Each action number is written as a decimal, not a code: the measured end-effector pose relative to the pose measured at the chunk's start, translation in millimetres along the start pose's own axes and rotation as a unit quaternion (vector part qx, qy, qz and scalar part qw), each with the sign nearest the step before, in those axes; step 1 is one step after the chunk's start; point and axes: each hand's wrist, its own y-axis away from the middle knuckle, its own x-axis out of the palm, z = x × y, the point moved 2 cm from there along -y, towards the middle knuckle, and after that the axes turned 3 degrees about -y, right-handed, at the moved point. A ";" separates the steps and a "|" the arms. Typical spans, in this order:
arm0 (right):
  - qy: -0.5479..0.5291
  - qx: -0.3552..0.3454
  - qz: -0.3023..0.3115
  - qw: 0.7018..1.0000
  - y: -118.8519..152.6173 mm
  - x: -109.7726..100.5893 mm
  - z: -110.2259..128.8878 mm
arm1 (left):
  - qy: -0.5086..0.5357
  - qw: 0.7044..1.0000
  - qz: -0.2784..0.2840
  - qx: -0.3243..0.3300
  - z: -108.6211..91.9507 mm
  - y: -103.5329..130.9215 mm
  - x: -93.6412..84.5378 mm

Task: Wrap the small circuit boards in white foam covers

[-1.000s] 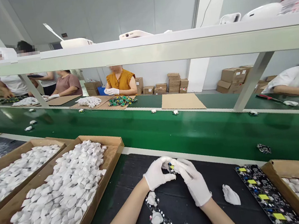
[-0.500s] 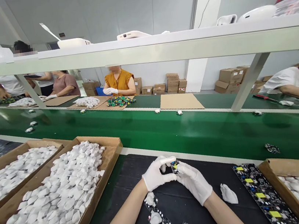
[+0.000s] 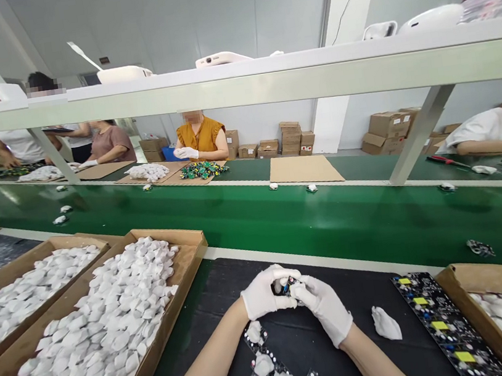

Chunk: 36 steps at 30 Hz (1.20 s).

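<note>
My left hand [image 3: 266, 293], in a white glove, is closed around one side of a small circuit board [image 3: 286, 285]. From the other side my gloved right hand [image 3: 326, 309] grips the same board with thumb and fingers. Blue and red parts show on the board between the fingertips; the rest is covered. Just below the hands, several circuit boards topped with white pieces [image 3: 263, 365] lie on the black mat [image 3: 350, 364]. A single loose white piece [image 3: 386, 323] rests right of my right hand. Further right is a panel of joined boards [image 3: 447, 323] with yellow parts.
Cardboard trays of white pieces [image 3: 109, 307] stand at left, another tray [image 3: 451, 284] at right. Beyond the mat runs a green conveyor belt [image 3: 237, 221] carrying scattered boards [image 3: 480, 248]. A white shelf [image 3: 238, 93] crosses above. Co-workers [image 3: 202, 139] sit across the belt.
The circuit board has been turned between my hands, and its yellow part no longer shows. My right fingers have closed further over it. Boards on the conveyor belt have moved right.
</note>
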 end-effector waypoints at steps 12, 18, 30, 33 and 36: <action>-0.158 0.112 0.079 0.978 5.4 0.1 0.3 | -0.001 0.999 -0.038 -0.009 0.9 0.3 4.6; -0.131 0.080 0.032 0.988 5.9 5.7 0.9 | -0.018 0.999 -0.042 0.009 2.3 0.7 7.5; -0.147 0.094 0.057 0.983 -3.1 5.3 1.2 | -0.023 0.999 -0.031 0.004 1.7 -1.2 6.3; -0.148 0.084 0.049 0.984 -1.3 4.5 0.6 | -0.017 0.999 -0.029 0.019 0.4 -0.7 7.6; -0.151 0.084 0.046 0.984 1.6 5.9 2.9 | -0.020 0.999 -0.027 0.027 -2.8 -0.1 7.9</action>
